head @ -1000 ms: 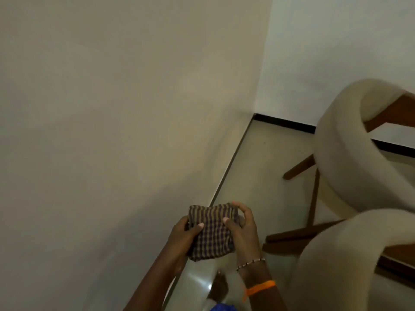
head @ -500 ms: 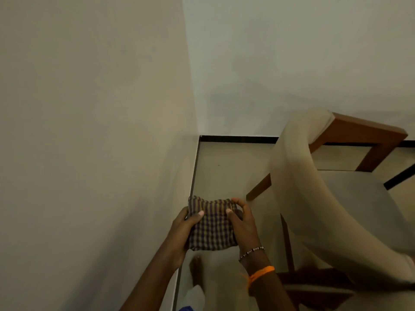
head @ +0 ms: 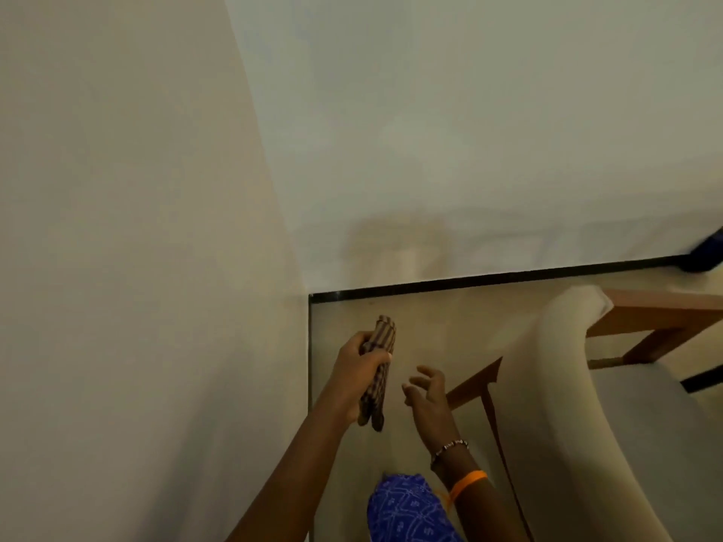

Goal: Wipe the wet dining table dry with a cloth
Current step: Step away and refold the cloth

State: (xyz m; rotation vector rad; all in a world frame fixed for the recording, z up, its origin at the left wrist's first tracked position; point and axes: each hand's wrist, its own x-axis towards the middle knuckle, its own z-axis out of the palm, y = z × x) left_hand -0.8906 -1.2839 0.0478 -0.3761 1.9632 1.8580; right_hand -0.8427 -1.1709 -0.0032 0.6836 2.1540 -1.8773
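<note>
Item: checked cloth [head: 378, 369], folded, gripped in my left hand [head: 358, 371]. My right hand [head: 426, 389]: apart, fingers spread loose, holding nothing. Cream chair [head: 555, 404] at right.

the left hand [head: 358, 371] grips a folded checked cloth [head: 378, 369] around its middle, and the cloth stands nearly upright. the right hand [head: 426, 393] is just beside it, apart from the cloth, with fingers loosely spread and holding nothing. its wrist wears a bead bracelet [head: 450, 447] and an orange band [head: 467, 481]. a cream chair [head: 555, 404] with brown wood legs stands to the right. pale walls [head: 450, 131] meet in a corner above the shiny floor [head: 430, 326].
</note>
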